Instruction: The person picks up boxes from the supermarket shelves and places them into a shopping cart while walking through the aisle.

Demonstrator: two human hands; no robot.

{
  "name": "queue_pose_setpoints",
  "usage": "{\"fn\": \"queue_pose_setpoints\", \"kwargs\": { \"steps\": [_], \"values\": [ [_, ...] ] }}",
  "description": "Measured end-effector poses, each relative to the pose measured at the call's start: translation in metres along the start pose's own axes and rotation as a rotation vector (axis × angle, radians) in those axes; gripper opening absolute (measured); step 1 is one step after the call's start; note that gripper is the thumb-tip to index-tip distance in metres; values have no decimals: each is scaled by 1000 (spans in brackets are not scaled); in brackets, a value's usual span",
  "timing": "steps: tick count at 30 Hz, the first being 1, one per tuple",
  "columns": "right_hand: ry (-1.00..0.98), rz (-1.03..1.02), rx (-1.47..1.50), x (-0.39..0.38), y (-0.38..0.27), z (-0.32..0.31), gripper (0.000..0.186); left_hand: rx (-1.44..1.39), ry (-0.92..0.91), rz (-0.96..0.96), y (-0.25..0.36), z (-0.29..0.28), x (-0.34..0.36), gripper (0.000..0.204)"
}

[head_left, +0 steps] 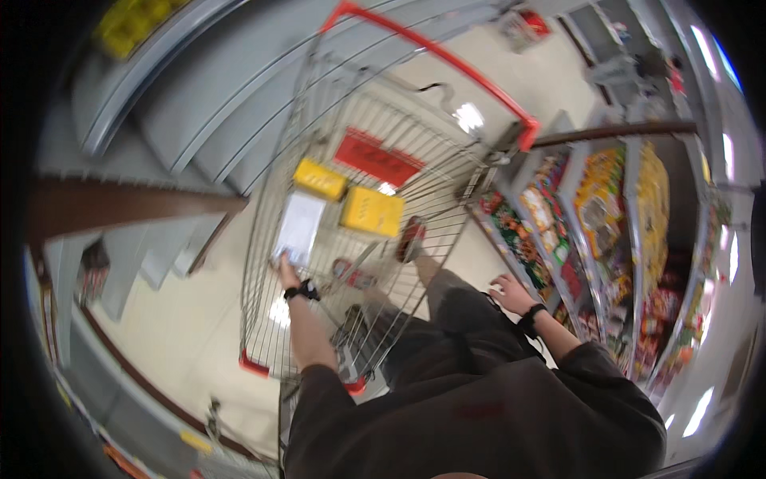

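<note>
My left hand [286,268] is closed on the lower end of a white flat rectangular item [300,223], blurred, over the metal shopping cart [262,315] at its left side. Just beyond lie two yellow boxes [371,211], and a red panel [377,156] is at the basket's far end. The cart's red handle [419,44] runs across the top. My right hand [511,294] hangs to the right of the cart with fingers apart and slightly curled, holding nothing. My legs and red shoes show through the basket's wire.
Bare grey shelves [178,104] rise at the upper left, and more shelves with a brown edge [137,214] stand at left. Tiered shelves of colourful packaged goods [600,213] are at right, close to my right hand. A red-and-white container [525,29] sits on the floor at top.
</note>
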State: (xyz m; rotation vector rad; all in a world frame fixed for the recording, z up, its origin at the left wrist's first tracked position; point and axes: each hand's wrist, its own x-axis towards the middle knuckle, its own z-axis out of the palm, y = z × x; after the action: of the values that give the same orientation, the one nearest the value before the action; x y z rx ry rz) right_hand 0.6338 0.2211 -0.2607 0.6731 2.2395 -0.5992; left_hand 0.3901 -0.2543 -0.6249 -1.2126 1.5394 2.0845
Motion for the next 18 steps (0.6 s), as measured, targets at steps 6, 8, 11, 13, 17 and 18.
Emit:
{"fn": "queue_pose_setpoints", "kwargs": {
  "steps": [6,8,11,13,17,18],
  "values": [
    [105,-38,37,1,-10,-8,38,162,171,-185,-5,-3,6,91],
    [158,-10,61,-4,-9,-13,39,171,12,-98,-5,4,9,92],
    [144,-28,83,6,14,0,41,279,21,-139,-4,1,14,79],
    [134,11,114,4,24,-2,40,220,-43,-46,31,26,-30,71],
    [224,-66,139,28,43,-29,39,112,-88,59,83,51,-83,65],
    [227,-79,160,34,47,-30,39,168,-33,133,110,65,-119,61]
  ]
}}
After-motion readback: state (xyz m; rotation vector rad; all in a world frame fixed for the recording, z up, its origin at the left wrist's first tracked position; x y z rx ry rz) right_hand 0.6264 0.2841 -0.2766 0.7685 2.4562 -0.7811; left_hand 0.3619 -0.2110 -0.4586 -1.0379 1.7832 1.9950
